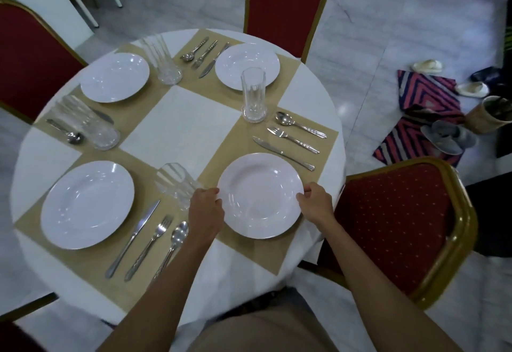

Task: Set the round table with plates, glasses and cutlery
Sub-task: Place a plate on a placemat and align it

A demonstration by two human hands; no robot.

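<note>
The near-right plate [259,195] lies on a tan placemat [249,252] on the round bench [180,121] — the left grip [206,207] grasps its left rim and the right grip [315,202] pinches its right rim. Just beyond it lie 1 knife [282,153], 1 fork [292,140] and 1 spoon [300,125] — and a glass [253,94] stands upright.

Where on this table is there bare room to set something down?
The white centre square, bordered by the four placemats' inner corners, is bare. Smaller bare cloth wedges lie at the rim, for instance right of the upright glass. Every placemat is crowded: plate, glass, cutlery. The left hand and right hand hold the near-right plate.
</note>
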